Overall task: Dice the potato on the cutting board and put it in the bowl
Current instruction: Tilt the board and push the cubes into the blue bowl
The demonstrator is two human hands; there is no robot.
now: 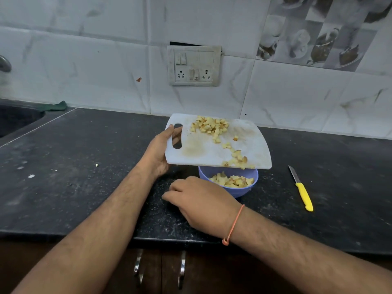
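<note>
Potato dice (212,127) slide off the cutting board (212,153) (left hand (158,151) gripping it); right hand (197,200) relaxed.

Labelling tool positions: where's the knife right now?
Head view: the yellow-handled knife lies on the black countertop, right of the purple bowl, held by neither hand.

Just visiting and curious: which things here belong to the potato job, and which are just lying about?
In the job: cutting board, diced potato, purple bowl, left hand, right hand, yellow-handled knife.
Lying about: green cloth, switch and socket panel.
</note>
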